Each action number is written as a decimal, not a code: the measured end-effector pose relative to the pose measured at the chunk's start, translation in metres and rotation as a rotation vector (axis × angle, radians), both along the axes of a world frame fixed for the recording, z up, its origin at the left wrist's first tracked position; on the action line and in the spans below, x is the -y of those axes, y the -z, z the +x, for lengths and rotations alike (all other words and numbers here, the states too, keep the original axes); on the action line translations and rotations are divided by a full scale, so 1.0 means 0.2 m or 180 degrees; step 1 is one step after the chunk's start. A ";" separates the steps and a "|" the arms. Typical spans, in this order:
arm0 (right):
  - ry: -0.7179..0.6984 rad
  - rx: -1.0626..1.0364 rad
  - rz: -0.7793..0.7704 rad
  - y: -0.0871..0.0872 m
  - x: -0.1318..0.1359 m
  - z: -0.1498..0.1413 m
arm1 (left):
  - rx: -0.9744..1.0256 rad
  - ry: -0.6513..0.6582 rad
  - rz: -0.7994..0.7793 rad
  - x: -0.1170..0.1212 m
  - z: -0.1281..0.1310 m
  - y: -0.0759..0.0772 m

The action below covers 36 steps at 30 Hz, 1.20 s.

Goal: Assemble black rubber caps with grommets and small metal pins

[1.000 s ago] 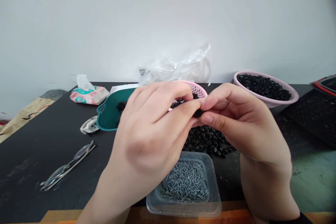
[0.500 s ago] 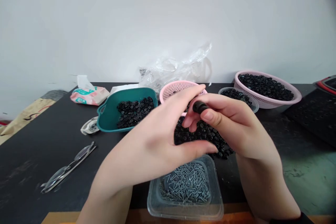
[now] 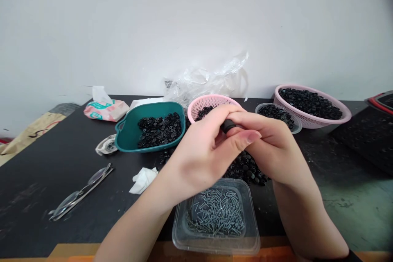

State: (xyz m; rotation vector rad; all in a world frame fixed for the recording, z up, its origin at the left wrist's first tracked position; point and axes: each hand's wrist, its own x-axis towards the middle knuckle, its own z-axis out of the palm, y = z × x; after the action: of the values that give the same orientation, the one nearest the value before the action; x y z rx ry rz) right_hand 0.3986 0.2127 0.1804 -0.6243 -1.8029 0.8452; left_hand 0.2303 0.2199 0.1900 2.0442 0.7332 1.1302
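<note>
A small black round plastic piece (image 3: 228, 125) is pinched in my right hand (image 3: 270, 139), its end showing between the hands. Around the right hand's fingers my left hand (image 3: 205, 151) is closed, its thumb pressed over the right thumb. Most of the piece is hidden by the fingers. Below the hands stands a clear plastic box (image 3: 253, 229) with many metal screws (image 3: 219, 213). A heap of black round pieces (image 3: 247, 170) lies on the table just behind that box, partly covered by the hands.
A teal basin (image 3: 125, 139) with black washer-like pieces stands left. Behind are a pink basket (image 3: 215, 99), a clear tub (image 3: 297, 125) and a larger pink basket (image 3: 325, 120), all holding black parts. Glasses (image 3: 81, 192), a crumpled tissue (image 3: 143, 180) and a tissue pack (image 3: 106, 108) lie left.
My left hand first came away from the fingertips and opened, showing the black piece in my right hand. Now it has closed around the right hand and the piece.
</note>
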 end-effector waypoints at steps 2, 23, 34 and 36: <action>-0.0055 0.0292 -0.0192 0.02 -0.05 0.00 | -0.0471 -0.0091 -0.0056 -0.05 -0.04 0.01; -0.2295 0.4750 0.0130 0.25 0.09 -0.41 | -0.4298 -0.1226 -0.1605 -0.59 -0.29 0.32; -0.2247 0.4824 0.0197 0.34 0.10 -0.45 | -0.3608 -0.0322 -0.0675 -0.44 -0.14 0.23; -0.2207 0.4847 0.0193 0.33 0.10 -0.46 | -0.3696 -0.0129 -0.0732 -0.42 -0.06 0.28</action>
State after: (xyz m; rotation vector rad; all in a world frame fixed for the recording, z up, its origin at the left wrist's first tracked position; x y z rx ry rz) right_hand 0.3074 0.1920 0.1140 -0.6361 -3.5521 0.7435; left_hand 0.2176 0.3040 0.1340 2.3615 1.3432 -0.2607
